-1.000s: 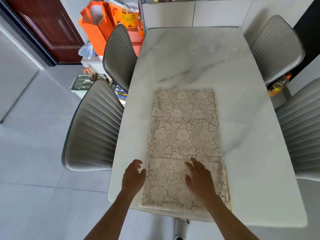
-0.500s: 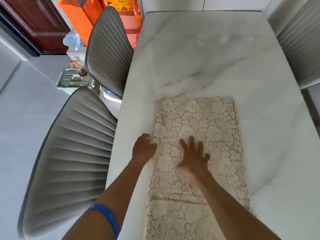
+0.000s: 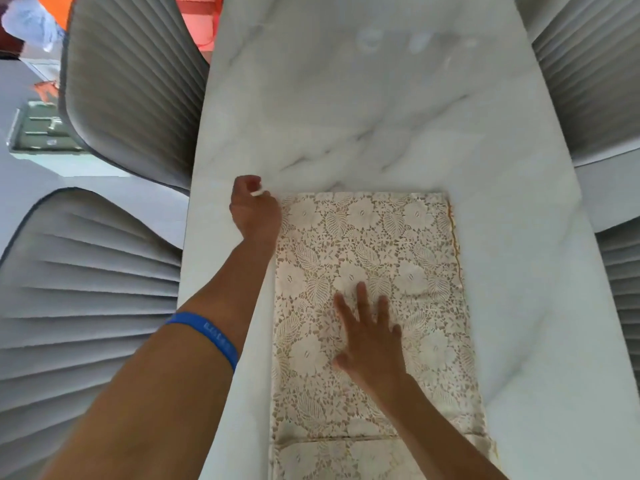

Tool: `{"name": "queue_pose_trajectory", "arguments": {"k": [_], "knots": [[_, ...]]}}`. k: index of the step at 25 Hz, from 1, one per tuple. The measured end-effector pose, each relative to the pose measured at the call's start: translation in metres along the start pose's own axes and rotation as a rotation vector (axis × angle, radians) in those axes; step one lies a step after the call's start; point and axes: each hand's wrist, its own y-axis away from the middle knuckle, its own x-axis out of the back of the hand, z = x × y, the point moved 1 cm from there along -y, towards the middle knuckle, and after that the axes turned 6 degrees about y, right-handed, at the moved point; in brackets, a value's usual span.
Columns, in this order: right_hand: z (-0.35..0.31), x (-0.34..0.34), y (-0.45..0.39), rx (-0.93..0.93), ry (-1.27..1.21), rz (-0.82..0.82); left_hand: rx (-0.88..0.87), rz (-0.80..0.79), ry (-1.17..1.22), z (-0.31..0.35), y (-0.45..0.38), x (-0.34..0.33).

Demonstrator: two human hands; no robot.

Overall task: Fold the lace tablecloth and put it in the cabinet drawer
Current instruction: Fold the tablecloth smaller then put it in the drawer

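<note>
Lace tablecloth (image 3: 374,258) lies folded on marble table (image 3: 346,98); right hand (image 3: 370,337) spread flat on it. Left hand (image 3: 254,211) curled at far-left corner; can't tell if pinching.

The scene is brightly and evenly lit, with soft daylight and only faint shadows. Pale glare washes the marble table (image 3: 363,109) across the upper centre, where blurred round reflections show. Wide-angle distortion bends the grey chairs (image 3: 131,81) at the left and right edges, fanning their ribs outward. The whole frame is slightly soft with motion blur, and the upper-left corner is smeared beyond reading
</note>
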Motion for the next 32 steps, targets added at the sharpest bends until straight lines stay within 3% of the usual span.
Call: {"name": "queue_pose_trajectory", "arguments": {"k": [2, 5, 9, 12, 16, 18, 20, 25, 29, 32], "knots": [[-0.001, 0.003, -0.004, -0.013, -0.001, -0.029, -0.223, -0.084, -0.139, -0.010, 0.028, 0.016], [0.003, 0.005, -0.007, 0.009, 0.004, -0.038, -0.480, -0.434, -0.296, -0.053, 0.125, 0.054], [0.018, 0.000, 0.001, 0.073, 0.072, 0.008, -0.475, -0.674, -0.524, -0.130, 0.248, 0.124], [0.029, -0.020, 0.036, 0.092, -0.047, 0.102, -0.562, -0.633, -0.679, -0.149, 0.281, 0.157], [0.062, -0.118, 0.151, 0.085, -0.081, 0.337, -0.655, -0.616, -0.937, -0.177, 0.348, 0.192], [0.092, -0.162, 0.207, 0.008, -0.081, 0.336, -0.598, -0.648, -1.107, -0.184, 0.363, 0.204], [0.124, -0.190, 0.241, -0.059, -0.038, 0.292, -0.502, -0.662, -1.104, -0.183, 0.370, 0.203], [0.154, -0.193, 0.277, -0.350, -0.262, 0.277, 0.022, -0.267, -0.669, -0.181, 0.419, 0.216], [0.158, -0.191, 0.282, -0.487, -0.618, 0.256, 0.301, -0.318, -0.447, -0.184, 0.436, 0.231], [0.168, -0.189, 0.283, -0.587, -0.829, 0.175, 0.406, -0.298, -0.300, -0.182, 0.430, 0.234]]}}
